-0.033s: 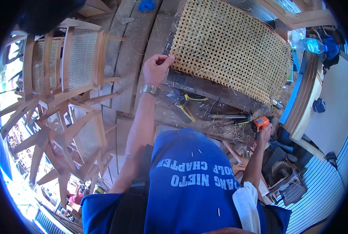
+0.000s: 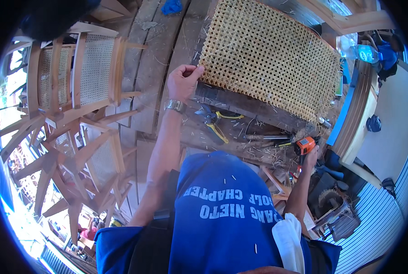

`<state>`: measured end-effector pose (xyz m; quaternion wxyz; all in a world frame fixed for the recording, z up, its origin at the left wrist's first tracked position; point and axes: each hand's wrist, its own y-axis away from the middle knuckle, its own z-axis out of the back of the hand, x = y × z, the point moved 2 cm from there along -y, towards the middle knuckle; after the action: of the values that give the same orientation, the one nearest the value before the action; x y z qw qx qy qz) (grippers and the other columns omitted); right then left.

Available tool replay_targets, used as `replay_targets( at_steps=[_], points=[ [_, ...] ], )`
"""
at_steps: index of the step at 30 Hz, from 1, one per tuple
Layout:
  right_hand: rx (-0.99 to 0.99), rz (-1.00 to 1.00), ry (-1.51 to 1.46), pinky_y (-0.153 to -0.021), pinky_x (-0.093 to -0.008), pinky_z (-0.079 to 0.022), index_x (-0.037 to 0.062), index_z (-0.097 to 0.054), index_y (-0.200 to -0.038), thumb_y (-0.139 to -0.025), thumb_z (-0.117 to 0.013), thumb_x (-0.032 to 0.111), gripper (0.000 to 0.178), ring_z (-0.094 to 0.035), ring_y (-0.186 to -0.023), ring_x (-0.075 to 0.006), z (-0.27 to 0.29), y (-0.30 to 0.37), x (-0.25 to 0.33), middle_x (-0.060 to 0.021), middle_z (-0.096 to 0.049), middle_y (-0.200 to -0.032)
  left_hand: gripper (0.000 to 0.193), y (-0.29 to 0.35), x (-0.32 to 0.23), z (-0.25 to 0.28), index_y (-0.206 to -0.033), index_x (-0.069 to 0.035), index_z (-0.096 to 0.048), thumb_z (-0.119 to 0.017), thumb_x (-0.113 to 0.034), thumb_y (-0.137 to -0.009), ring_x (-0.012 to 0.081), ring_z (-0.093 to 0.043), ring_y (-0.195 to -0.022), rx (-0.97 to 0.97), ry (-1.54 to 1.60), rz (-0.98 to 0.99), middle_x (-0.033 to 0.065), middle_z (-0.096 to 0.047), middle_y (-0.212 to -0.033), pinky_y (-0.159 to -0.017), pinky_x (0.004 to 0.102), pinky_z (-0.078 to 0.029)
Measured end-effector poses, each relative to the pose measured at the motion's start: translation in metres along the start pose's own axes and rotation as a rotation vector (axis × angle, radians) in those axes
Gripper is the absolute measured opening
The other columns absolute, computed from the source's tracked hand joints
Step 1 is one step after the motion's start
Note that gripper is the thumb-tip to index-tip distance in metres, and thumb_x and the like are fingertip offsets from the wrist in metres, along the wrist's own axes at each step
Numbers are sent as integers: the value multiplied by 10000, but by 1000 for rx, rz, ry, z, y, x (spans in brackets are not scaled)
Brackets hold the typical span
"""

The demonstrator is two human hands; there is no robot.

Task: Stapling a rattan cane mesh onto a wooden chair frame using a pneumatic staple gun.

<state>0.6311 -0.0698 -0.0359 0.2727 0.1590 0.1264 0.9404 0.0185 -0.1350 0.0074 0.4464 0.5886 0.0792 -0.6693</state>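
Observation:
A sheet of woven cane webbing [image 2: 268, 59] lies on the workbench in front of me, its right end frayed. At its near left corner, my left hand [image 2: 182, 82] pinches the edge between thumb and fingertips. My right hand [image 2: 310, 159] is wrapped round the grip of an orange-and-black pistol-shaped tool [image 2: 304, 145], just off the sheet's near right corner. Which kind of tool it is, I cannot tell. Yellow-handled snips [image 2: 211, 119] rest on the bench between my hands. Beside the tool lies a hammer-like tool with a metal shaft [image 2: 269, 136], its head partly hidden.
Wooden chair frames with cane panels [image 2: 96, 64] are stacked at the left. A plastic water bottle [image 2: 366, 54] stands at the far right. Short cane scraps are strewn over the bench. A toothed circular blade [image 2: 330, 197] is at the lower right, near my right forearm.
The orange-and-black tool in my right hand has tilted very slightly. My left hand stays at the cane corner.

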Motion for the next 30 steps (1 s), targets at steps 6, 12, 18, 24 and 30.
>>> replay_targets(
  at_steps=[6, 12, 18, 24, 30],
  points=[
    [45, 213, 127, -863, -509, -476, 36, -681, -1093, -1022, -351, 469, 550, -637, -1054, -410, 8, -25, -95, -262, -678, -1098, 292, -18, -11, -23, -990, -25, -756, -776, -296, -884, 96, -635, -802, 68, -329, -130, 35, -729, -896, -720, 246, -511],
    [106, 239, -57, -1028, -418, -430, 3, -568, -1326, -1020, -477, 367, 484, -585, -1162, -365, 8, 44, -25, -220, -639, -1191, 288, -22, 31, 35, -1066, -11, -709, -731, -268, -936, 105, -619, -806, 86, 175, 10, 34, -697, -891, -726, 246, -509],
    [-17, 465, 189, -998, -481, -448, 33, -448, -1431, -794, -724, 180, 709, -550, -1188, -393, 10, 65, -61, -245, -573, -1226, 358, -28, -4, -7, -1173, 2, -662, -666, -301, -982, 111, -641, -902, 176, 61, -21, 41, -693, -994, -794, 248, -513],
    [201, 115, 487, -933, -520, -491, 31, -509, -1259, -757, -695, 190, 559, -615, -1073, -435, -8, 23, -28, -231, -607, -1178, 426, -53, -41, -29, -1102, 24, -665, -709, -370, -945, 119, -656, -898, -15, -61, -202, 57, -711, -964, -794, 274, -528],
    [251, 205, 538, -908, -523, -495, 0, -502, -1146, -730, -645, 123, 457, -591, -1038, -439, -13, 19, -10, -239, -598, -1088, 570, -81, -40, -45, -1083, 18, -665, -741, -509, -879, 173, -676, -846, -114, -269, -422, 108, -716, -950, -758, 325, -544]
  ],
)
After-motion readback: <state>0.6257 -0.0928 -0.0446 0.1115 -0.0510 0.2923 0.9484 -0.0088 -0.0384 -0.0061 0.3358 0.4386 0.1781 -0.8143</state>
